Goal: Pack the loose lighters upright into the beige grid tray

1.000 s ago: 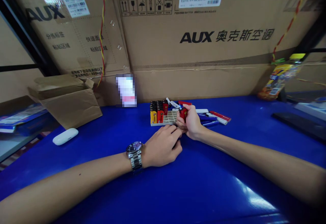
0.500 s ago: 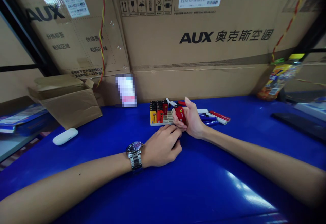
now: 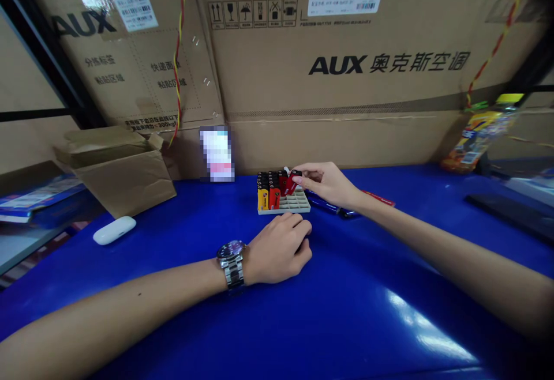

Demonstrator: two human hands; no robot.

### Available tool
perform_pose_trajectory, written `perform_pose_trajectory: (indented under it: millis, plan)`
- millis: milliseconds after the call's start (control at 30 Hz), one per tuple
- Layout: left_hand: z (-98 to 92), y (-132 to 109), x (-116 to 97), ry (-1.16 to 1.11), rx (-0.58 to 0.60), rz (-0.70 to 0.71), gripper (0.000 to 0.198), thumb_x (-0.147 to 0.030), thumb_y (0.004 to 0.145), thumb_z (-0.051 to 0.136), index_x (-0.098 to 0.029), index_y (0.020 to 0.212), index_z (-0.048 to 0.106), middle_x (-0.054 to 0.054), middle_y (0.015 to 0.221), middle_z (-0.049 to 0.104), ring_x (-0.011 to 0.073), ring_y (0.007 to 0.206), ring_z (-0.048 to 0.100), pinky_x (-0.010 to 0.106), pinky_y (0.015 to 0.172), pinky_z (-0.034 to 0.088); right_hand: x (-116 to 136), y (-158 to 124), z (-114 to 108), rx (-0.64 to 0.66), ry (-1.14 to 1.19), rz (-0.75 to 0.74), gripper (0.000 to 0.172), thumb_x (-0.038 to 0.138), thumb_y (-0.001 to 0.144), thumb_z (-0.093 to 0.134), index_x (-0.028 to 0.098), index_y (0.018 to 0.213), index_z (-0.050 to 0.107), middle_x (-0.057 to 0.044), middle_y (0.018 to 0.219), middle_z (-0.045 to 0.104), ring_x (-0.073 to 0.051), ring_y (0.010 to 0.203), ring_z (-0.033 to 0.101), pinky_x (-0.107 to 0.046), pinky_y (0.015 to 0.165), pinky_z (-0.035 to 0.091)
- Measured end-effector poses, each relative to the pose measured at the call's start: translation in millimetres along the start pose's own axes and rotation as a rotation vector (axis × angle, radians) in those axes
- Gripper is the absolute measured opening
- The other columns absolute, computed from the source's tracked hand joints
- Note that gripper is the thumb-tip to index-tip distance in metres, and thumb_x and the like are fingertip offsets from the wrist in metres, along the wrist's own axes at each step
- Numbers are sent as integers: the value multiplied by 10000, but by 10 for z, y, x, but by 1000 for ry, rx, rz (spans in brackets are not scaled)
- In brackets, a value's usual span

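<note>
My right hand (image 3: 322,183) pinches a dark red lighter (image 3: 293,183) with a black top between thumb and fingers. It holds the lighter, slightly tilted, at the tray's back right part. Several upright lighters fill the left side of the white gridded tray (image 3: 292,209), among them a yellow lighter (image 3: 263,199) and a bright red lighter (image 3: 274,198) in front. Bare slots show at the tray's front right. My left hand (image 3: 279,248), below a metal wristwatch (image 3: 231,256), rests curled on the blue table just in front of the tray; I see nothing in it.
Pens (image 3: 324,204) lie right of the tray, partly behind my right hand. A lit phone (image 3: 217,154) leans against the large cardboard boxes (image 3: 337,138) at the back. An open carton (image 3: 125,178) and a white case (image 3: 115,230) are left; a drink bottle (image 3: 480,135) stands right.
My right hand has turned from palm-up to palm-down and carried the red lighter left and back, over to the tray. My left hand stays curled on the table.
</note>
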State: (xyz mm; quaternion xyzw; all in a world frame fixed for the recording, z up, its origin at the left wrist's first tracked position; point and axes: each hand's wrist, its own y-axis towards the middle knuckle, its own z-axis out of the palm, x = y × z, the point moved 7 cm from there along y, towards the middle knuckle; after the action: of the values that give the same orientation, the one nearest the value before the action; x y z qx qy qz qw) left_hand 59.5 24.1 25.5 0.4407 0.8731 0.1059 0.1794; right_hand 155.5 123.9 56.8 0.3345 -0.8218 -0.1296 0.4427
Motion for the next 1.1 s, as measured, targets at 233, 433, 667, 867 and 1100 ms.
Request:
perform_pose_trajectory:
  millis: [233, 433, 667, 867, 1100]
  plan:
    - [14, 9, 11, -2, 0, 0, 103, -143, 845, 452, -141, 896, 541, 69, 891, 582, 197, 858, 543, 352, 795, 476, -151, -27, 129, -9, -127, 1, 285, 354, 810, 570, 179, 1032, 611, -21, 718, 642, -155, 634, 585, -294, 592, 457]
    - [11, 5, 4, -2, 8, -3, 110, -145, 849, 445, -139, 900, 543, 70, 892, 583, 195, 855, 543, 348, 793, 476, 26, -11, 147, -17, -147, -96, 201, 255, 841, 520, 203, 1035, 535, -22, 750, 649, -157, 660, 600, -314, 659, 477]
    - [13, -1, 4, -2, -1, 1, 103, -147, 851, 440, -145, 896, 533, 71, 896, 580, 195, 858, 543, 353, 793, 474, 130, -26, 121, 0, -237, -140, 253, 263, 854, 481, 194, 1068, 598, -15, 746, 664, -138, 614, 572, -286, 626, 434]
    - [7, -3, 4, -14, 14, -1, 92, -149, 854, 440, -149, 887, 525, 68, 896, 577, 190, 841, 537, 347, 786, 473, -330, 150, -344, -41, -526, 17, 164, 232, 799, 521, 189, 802, 679, -42, 714, 663, -160, 595, 548, -295, 599, 377]
    - [2, 1, -1, -22, 14, -1, 89, -135, 843, 446, -146, 885, 524, 70, 894, 579, 190, 835, 531, 349, 780, 473, -1159, 229, -466, 320, -653, 268, 196, 354, 782, 580, 209, 858, 688, -72, 769, 698, -184, 623, 589, -300, 581, 393]
